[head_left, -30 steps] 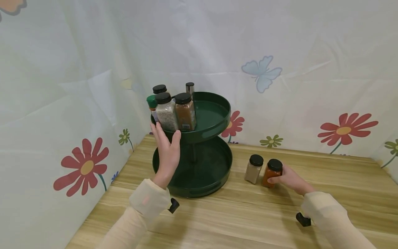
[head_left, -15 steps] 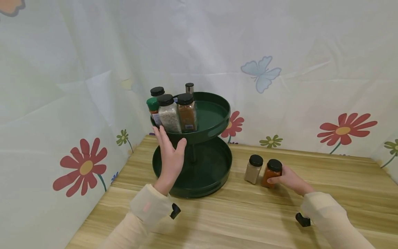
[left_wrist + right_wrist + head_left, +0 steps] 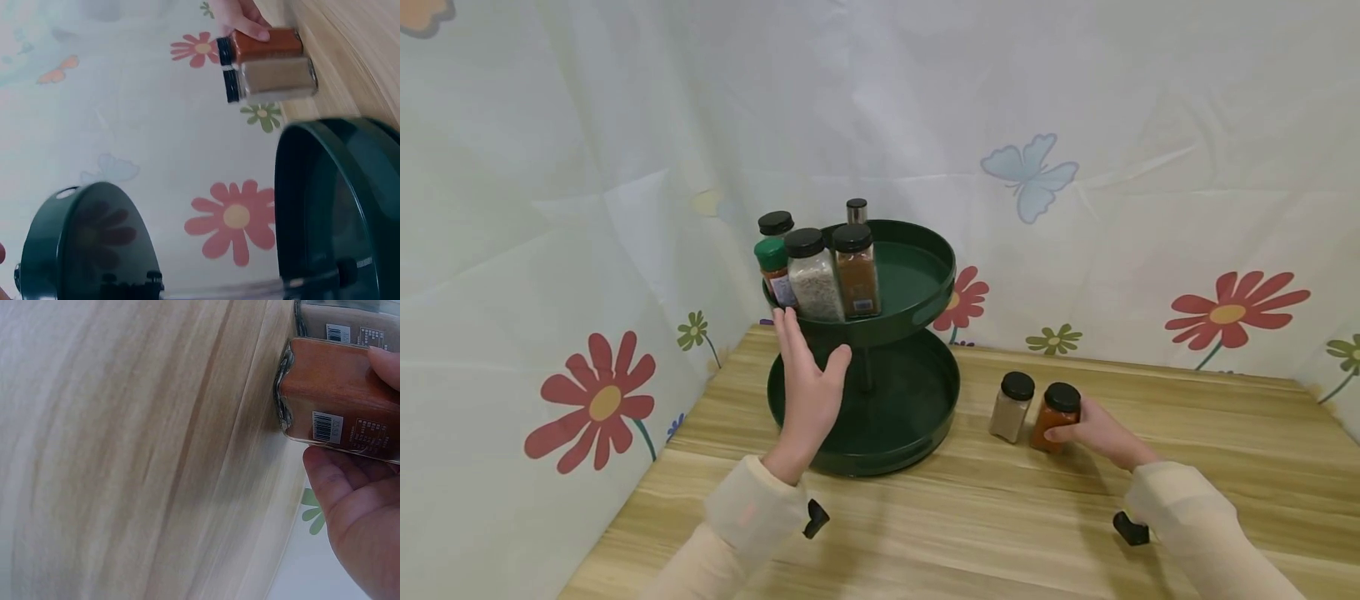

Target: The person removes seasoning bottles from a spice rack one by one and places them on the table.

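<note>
In the head view a green two-tier turntable stands on the table, its upper tray (image 3: 898, 327) above the lower tray (image 3: 913, 392). My left hand (image 3: 811, 387), fingers straight, has its fingertips right at the upper tray's front-left rim. Just above them stand a green-capped spice jar (image 3: 778, 282), a jar of whitish grains (image 3: 817, 285) and a brown spice jar (image 3: 857, 279). To the right, my right hand (image 3: 1103, 435) grips an orange-red spice jar (image 3: 1049, 427) with a black lid. Its thumb lies on one side in the right wrist view, fingers on the other.
A beige spice jar (image 3: 1010, 413) stands on the wooden table (image 3: 970, 533) close beside the orange-red one. Farther back on the upper tray are another black-lidded jar (image 3: 776, 223) and a silver-topped container (image 3: 857, 212). A flower-printed curtain (image 3: 880, 108) hangs behind the table.
The upper tray's front jars have shifted slightly right and the back-left jar leftward, as the tray turned. My left hand has slid lower along the rim. My right hand has stayed put.
</note>
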`<state>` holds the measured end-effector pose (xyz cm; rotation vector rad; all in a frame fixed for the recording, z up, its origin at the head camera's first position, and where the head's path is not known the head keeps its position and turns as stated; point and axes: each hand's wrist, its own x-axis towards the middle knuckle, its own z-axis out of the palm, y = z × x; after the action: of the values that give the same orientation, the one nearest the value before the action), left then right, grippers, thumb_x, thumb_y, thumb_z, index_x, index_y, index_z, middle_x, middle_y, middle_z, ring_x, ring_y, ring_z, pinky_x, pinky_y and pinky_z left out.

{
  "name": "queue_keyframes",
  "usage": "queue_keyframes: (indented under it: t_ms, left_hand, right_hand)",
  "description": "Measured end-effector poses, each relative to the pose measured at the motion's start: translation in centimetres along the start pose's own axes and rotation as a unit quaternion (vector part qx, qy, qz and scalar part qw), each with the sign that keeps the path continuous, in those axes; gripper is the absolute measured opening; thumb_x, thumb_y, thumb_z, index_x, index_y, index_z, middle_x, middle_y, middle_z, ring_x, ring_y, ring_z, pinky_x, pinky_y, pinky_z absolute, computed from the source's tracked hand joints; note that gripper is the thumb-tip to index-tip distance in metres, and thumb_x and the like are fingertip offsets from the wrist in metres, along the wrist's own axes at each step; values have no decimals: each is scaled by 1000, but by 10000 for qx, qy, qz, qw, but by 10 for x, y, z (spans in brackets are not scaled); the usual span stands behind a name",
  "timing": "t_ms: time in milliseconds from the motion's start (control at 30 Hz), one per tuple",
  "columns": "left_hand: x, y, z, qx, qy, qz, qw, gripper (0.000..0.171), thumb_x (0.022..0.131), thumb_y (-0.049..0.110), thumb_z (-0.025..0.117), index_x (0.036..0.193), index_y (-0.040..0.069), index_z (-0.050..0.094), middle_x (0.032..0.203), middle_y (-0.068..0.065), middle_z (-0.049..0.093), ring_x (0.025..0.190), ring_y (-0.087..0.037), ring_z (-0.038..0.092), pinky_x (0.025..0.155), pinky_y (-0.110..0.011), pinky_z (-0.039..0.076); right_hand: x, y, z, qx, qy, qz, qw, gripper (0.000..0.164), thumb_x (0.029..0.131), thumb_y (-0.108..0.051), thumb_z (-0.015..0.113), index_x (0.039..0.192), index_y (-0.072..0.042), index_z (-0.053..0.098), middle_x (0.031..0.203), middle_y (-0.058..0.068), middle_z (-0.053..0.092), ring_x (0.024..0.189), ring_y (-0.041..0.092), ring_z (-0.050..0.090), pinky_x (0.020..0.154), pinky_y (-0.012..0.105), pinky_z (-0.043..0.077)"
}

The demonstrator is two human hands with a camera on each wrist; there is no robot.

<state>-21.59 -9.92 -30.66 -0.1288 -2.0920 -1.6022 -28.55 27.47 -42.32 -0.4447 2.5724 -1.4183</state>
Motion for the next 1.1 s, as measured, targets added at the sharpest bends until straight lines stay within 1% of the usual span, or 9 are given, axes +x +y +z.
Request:
queue_keyframes:
  t_ms: [100, 233, 367, 467, 567, 667, 833, 933, 1100]
  left_hand:
    - [2, -3, -6, 125, 89, 22, 9999, 77, 89, 24, 48, 144, 12, -4, 151, -6, -9, 136, -20, -3, 108, -51, 11]
    - [9, -7, -14, 171, 290, -50, 9994, 75, 90, 27, 46, 144, 10, -4, 151, -10, -6, 136, -22, 0, 108, -50, 11]
    - [19, -12, -20, 141, 434, -127, 9989, 73, 91, 29, 44, 144, 9, -4, 151, -11, -6, 136, -21, -3, 109, -49, 9]
    - [28, -17, -23, 92, 452, -199, 9987, 73, 92, 31, 42, 144, 11, -5, 151, -9, -8, 136, -19, -5, 109, -47, 7]
    - [35, -22, -25, 96, 492, -202, 9985, 72, 93, 34, 40, 144, 12, -6, 151, -8, -9, 136, -18, -7, 110, -45, 3]
    - [42, -24, -25, 81, 536, -166, 9984, 71, 93, 36, 38, 144, 11, -6, 151, -8, -9, 136, -17, -7, 110, -43, 2]
    - [49, -25, -24, 7, 541, -131, 9984, 69, 94, 32, 37, 143, 10, -6, 151, -9, -10, 136, -16, -8, 110, -41, 2]
    - [52, -25, -23, -58, 528, -211, 9984, 68, 94, 31, 36, 143, 11, -7, 151, -6, -11, 135, -13, -9, 110, -38, 1]
    - [58, -26, -21, -155, 529, -322, 9980, 68, 93, 29, 34, 143, 12, -8, 151, -5, -11, 135, -11, -9, 110, -37, 1]
  right_hand:
    - [0, 0, 0, 0, 7, 18, 10000, 58, 78, -13, 67, 123, 9, 37, 113, 23, 53, 101, 31, 51, 86, 49, 41]
    - [0, 1, 0, -36, 23, 98, 9999, 60, 78, -14, 67, 124, 9, 36, 115, 25, 52, 103, 33, 50, 88, 52, 40]
    - [0, 2, 1, -56, 27, 156, 9999, 63, 78, -15, 67, 125, 9, 33, 118, 27, 50, 105, 35, 49, 89, 55, 38]
    - [-1, 2, 1, -42, 42, 141, 9999, 62, 78, -14, 67, 125, 9, 34, 118, 27, 50, 105, 35, 49, 89, 55, 39]
    - [-1, 1, 1, -43, 56, 99, 9999, 61, 78, -13, 66, 125, 9, 33, 117, 27, 50, 104, 35, 49, 89, 54, 40]
    - [-1, 0, 1, -40, 70, 103, 9999, 62, 78, -13, 66, 125, 9, 33, 118, 27, 49, 105, 35, 49, 89, 53, 40]
    - [-2, -1, 1, -28, 42, 71, 10000, 61, 78, -13, 66, 124, 10, 34, 116, 27, 51, 103, 34, 50, 88, 52, 40]
    - [-2, 0, 1, -34, 59, 97, 9999, 59, 78, -13, 66, 123, 10, 36, 115, 25, 52, 101, 32, 51, 87, 50, 41]
    - [0, 3, 0, -54, 124, 112, 9998, 57, 77, -12, 67, 122, 9, 38, 113, 23, 54, 100, 30, 52, 86, 47, 41]
